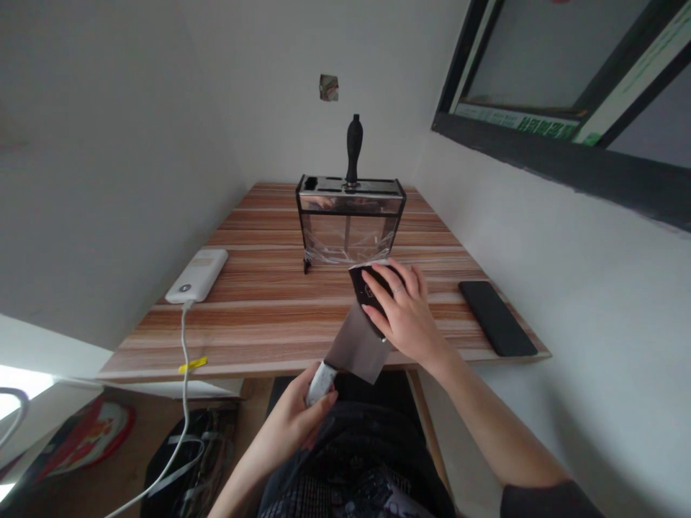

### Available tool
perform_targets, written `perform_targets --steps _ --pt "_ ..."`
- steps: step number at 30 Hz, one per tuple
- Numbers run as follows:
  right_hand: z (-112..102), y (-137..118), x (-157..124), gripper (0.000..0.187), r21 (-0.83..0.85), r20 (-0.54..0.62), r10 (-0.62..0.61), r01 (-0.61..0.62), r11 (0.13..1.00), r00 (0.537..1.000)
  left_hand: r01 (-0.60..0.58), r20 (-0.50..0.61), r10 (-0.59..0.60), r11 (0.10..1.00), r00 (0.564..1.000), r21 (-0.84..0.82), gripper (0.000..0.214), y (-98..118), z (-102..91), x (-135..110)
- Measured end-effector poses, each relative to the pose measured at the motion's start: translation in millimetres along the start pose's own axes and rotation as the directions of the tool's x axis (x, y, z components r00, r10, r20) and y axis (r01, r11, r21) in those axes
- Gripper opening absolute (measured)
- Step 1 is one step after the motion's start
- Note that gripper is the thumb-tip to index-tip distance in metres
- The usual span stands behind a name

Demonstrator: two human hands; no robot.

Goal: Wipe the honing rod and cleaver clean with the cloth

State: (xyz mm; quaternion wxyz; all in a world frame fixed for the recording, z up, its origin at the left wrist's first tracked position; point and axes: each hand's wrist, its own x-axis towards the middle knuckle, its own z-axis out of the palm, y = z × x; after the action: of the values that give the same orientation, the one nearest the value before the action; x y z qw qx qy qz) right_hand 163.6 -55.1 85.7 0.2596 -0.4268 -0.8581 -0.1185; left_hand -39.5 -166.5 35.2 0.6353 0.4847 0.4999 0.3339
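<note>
My left hand [294, 416] is closed around the whitish, wrapped-looking handle of a cleaver [356, 347]. Its broad grey blade slants up and to the right over the table's front edge. At the blade's upper end, my right hand [406, 316] presses its fingers on a black piece with a faint pale logo [360, 284]; whether this is a sleeve or a cloth I cannot tell. Just beyond stands a clear-sided knife holder [324, 185] with a dark frame and crinkled plastic film low on its front. A black-handled tool [354, 147] stands upright in it.
On the wood-grain table [259, 316], a white power bank [198, 275] lies left, its white cable [185, 360] hanging over the edge past yellow tape [193, 365]. A black phone [495, 316] lies right. Walls close in on both sides, with a dark window frame [540, 165] upper right.
</note>
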Motion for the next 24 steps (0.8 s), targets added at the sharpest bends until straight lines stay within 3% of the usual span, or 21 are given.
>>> perform_targets --steps 4,9,17,24 --pt "8 1 2 0.051 0.051 -0.051 0.057 -0.054 0.997 0.997 -0.004 0.01 0.004 1.0 1.0 0.009 0.04 0 2.2 1" --pt "17 -6 -9 0.059 0.075 -0.013 0.055 -0.054 0.996 0.998 -0.012 -0.025 0.012 1.0 1.0 0.004 0.038 0 3.0 2" --pt "13 -41 -32 0.058 0.077 0.073 0.044 -0.05 0.996 0.996 -0.001 -0.076 -0.002 0.999 0.997 -0.04 0.039 -4 3.4 5" --pt "8 -69 -47 0.052 0.131 0.17 -0.124 0.103 0.986 0.978 -0.027 -0.089 0.022 0.998 0.996 -0.057 0.051 -6 -3.2 6"
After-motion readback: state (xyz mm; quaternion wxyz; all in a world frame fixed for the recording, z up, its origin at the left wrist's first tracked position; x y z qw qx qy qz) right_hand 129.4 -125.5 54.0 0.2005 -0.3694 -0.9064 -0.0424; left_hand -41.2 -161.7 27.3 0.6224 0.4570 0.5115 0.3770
